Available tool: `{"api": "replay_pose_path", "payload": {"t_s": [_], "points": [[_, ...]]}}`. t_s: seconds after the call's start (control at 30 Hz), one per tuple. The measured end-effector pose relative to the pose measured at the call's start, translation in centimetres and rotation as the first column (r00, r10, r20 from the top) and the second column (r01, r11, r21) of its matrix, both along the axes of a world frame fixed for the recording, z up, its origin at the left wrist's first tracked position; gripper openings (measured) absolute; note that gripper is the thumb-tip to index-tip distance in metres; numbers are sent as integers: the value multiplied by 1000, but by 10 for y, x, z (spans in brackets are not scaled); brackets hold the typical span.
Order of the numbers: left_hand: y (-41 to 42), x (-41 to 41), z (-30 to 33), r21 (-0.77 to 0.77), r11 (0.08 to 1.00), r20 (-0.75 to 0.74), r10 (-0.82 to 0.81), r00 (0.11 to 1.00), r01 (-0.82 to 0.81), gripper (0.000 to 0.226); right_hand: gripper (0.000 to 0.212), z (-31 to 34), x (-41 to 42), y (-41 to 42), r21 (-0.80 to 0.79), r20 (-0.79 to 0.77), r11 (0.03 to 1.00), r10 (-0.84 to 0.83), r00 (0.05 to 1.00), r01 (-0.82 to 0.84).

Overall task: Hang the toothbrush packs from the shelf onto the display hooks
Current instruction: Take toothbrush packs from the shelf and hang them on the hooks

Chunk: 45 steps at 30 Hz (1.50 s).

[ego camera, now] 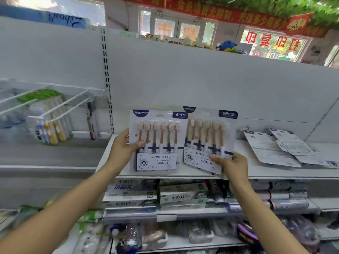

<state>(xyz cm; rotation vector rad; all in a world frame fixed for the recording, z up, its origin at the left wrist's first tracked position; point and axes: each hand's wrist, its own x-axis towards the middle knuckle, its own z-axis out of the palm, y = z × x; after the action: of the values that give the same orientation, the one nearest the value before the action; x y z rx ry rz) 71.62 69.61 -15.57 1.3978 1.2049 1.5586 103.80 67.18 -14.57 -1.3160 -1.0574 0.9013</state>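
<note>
White flat shelf (113,143), left hand (122,146) and right hand (232,165) gripping glossy rectangular toothbrush packs (157,140)

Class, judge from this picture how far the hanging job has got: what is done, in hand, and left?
Done: some packs already hang on the hooks at left. In hand: left hand and right hand each hold a six-brush pack. Left: face-down packs on the shelf.

Open room above shelf (113,143) up back panel; hooks (60,107) left of shelf, packed w/ hung packs (49,131); loose packs (275,149) cluttering shelf's right end.
</note>
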Motion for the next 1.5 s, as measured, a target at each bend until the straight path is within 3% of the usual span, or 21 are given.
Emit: {"api": "replay_pose_path", "payload": {"t_s": [0.4, 0.9, 1.1, 1.3, 1.5], "points": [[-117, -155, -16, -16, 990, 32, 144, 989, -144, 41, 25, -24, -149, -56, -68, 28, 941, 334, 942, -331], [-232, -456, -25, -67, 959, 5, 275, 961, -274, 40, 24, -39, -460, -143, -72, 29, 860, 509, 860, -506], [-244, -545, -23, -89, 944, 43, 323, 945, -319, 41, 16, -43, -558, -141, -67, 23, 827, 560, 828, -558], [-233, -612, -21, -87, 918, 39, 392, 919, -387, 39, 29, -47, -638, -106, -108, -5, 769, 634, 774, -630], [-229, -684, -21, -89, 894, 48, 444, 895, -439, 38, 25, -52, -715, -81, -108, 13, 726, 684, 730, -679]]}}
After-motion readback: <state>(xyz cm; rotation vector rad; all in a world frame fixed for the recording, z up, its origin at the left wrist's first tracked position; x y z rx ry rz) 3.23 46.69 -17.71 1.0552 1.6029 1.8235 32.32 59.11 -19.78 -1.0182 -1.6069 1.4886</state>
